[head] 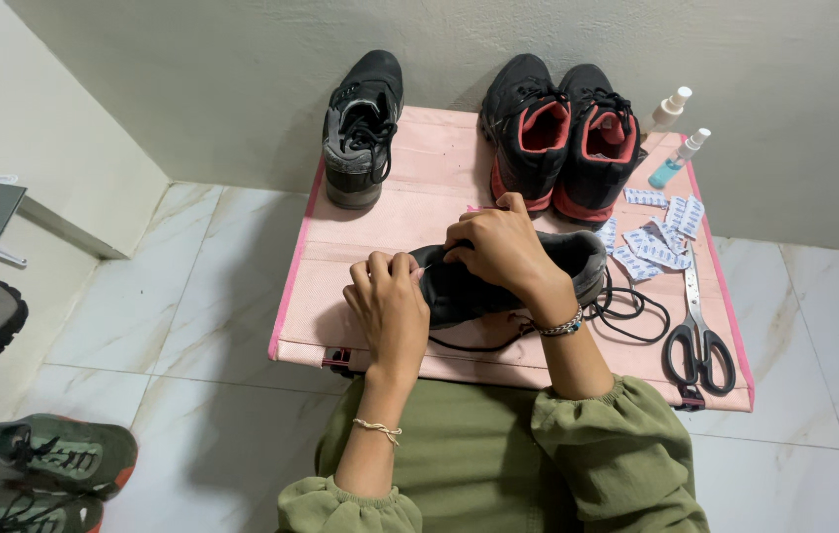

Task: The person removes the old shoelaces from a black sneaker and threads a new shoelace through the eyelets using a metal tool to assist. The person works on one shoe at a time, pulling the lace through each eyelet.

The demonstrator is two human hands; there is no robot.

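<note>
A: Where's the shoe [498, 281]?

B: Front middle of the pink table [360, 257], lying on its side, right under both hands. Left hand [390, 306] clamps its near end, fingers curled tight against it.

A: And the right hand [498, 247]?

B: On top of the shoe, its grip pressed together, pinching something small and pink; I can't tell what. Loose lace [631, 311] trails right, toward the scissors [700, 341]. Pair of red-lined shoes [562, 128] sits behind.

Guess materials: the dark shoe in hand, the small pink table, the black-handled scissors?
Dark grey shoe: probably matte mesh fabric with a rubber sole. Small pink table: looks like stretched fabric, seam lines visible. Black-handled scissors: shiny metal blades, handles likely plastic.
</note>
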